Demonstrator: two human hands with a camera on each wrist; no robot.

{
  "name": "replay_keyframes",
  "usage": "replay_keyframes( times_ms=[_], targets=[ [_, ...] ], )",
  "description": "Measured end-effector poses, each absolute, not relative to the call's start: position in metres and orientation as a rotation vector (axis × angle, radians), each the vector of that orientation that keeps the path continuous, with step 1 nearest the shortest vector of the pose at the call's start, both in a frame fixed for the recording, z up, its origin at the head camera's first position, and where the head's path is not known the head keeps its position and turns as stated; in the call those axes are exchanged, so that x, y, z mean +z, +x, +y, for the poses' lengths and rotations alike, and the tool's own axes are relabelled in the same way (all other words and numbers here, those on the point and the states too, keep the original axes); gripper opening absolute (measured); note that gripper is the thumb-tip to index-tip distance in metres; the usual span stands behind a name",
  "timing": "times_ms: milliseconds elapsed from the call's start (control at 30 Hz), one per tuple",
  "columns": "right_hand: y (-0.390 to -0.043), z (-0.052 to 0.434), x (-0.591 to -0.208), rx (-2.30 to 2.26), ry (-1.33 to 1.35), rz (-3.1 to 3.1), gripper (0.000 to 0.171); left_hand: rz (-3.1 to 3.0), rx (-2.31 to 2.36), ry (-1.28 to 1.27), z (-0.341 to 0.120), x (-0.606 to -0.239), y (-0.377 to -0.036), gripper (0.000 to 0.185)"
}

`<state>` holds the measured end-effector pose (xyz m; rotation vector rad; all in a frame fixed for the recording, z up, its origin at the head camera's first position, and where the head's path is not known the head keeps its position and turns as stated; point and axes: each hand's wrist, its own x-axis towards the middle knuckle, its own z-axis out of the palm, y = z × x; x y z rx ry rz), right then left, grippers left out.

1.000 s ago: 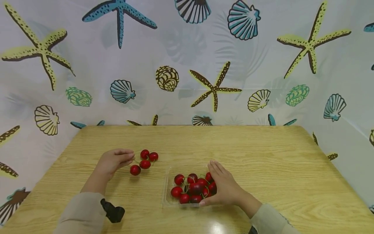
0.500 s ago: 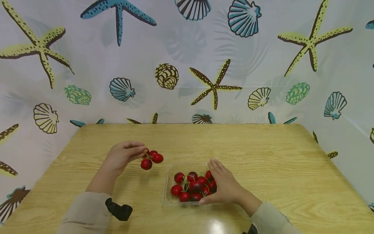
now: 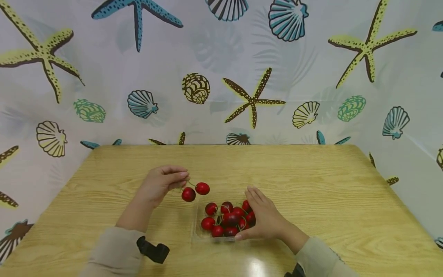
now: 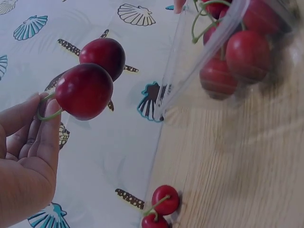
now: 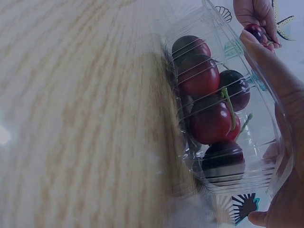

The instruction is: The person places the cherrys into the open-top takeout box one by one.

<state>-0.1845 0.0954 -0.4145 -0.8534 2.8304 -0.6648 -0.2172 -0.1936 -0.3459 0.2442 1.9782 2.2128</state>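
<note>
Nearest, the right hand (image 3: 264,219) lies against the right side of the clear plastic tray (image 3: 198,234), fingers straight along its wall and thumb at the near edge — a steadying grip that curls round nothing. The tray sits on the wooden surface (image 3: 311,184) and is well filled with red cherries (image 3: 226,221), their green stems tangled together.

Just beyond and to the left, the left hand (image 3: 162,184) pinches the stems of a pair of cherries (image 3: 195,191) between thumb and fingertips; the pair hangs clear of the surface, just beside the tray's far-left corner. Judging from this, the pair is best carried by the stems over the tray's open top and lowered gently onto the heap, with the right hand keeping the light tray from sliding.

The left wrist view shows two more cherries (image 4: 161,209) lying on the surface, apart from the tray.

The surface is pale wood grain with a glare spot near the front edge. Behind and to both sides hangs a white curtain (image 3: 221,57) printed with starfish and shells
</note>
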Motion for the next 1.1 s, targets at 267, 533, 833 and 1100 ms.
replay_keyframes(
  times_ms=[267, 533, 833, 1100],
  targets=[
    [-0.185, 0.097, -0.414, -0.672, -0.845, 2.833, 0.119, 1.936, 2.188, 0.22, -0.174, -0.351, -0.217, 0.012],
    [-0.185, 0.097, -0.415, -0.674, -0.855, 2.826, 0.118, 1.873, 2.19, 0.191, -0.158, -0.357, -0.214, 0.009],
    [-0.187, 0.098, -0.415, -0.656, -0.858, 2.842, 0.119, 1.871, 2.182, 0.18, -0.144, -0.365, -0.214, 0.01],
    [-0.185, 0.098, -0.414, -0.675, -0.863, 2.838, 0.118, 1.877, 2.17, 0.146, -0.136, -0.371, -0.214, 0.013]
  ],
)
